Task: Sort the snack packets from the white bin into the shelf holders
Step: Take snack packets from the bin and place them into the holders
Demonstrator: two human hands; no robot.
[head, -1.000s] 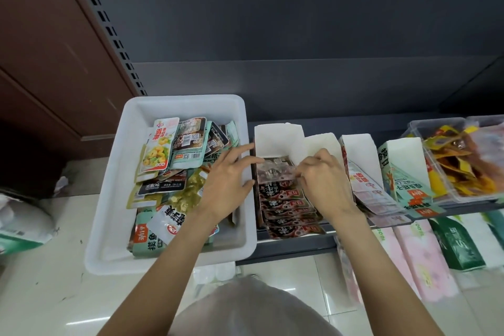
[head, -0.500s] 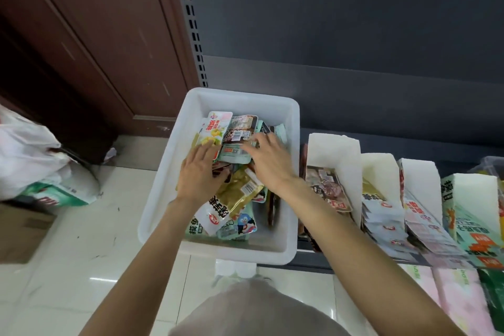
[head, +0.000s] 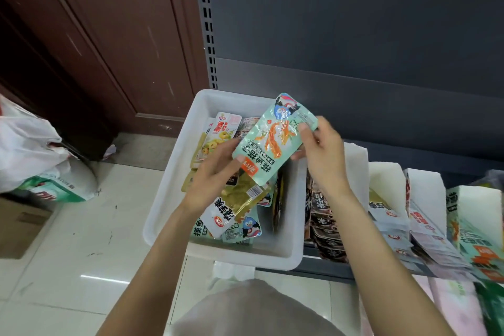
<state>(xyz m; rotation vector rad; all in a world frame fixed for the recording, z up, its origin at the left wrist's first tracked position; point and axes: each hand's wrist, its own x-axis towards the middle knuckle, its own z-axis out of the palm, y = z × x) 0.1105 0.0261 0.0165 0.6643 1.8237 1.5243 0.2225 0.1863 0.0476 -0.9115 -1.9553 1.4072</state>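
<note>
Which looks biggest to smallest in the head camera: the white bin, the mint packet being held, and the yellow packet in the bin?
1. White bin, clearly biggest.
2. Mint packet, though it is held up nearer the camera, which flatters it.
3. Yellow packet, partly hidden behind the left hand, so its rank against the mint one is unsure.

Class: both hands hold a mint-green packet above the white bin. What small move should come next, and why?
Probably carry the mint-green packet rightward to the shelf holders: both the left hand and right hand already grip it clear of the white bin.

both hands (head: 215, 172) gripping mint packet (head: 272, 139), above white bin (head: 169, 199)
</note>
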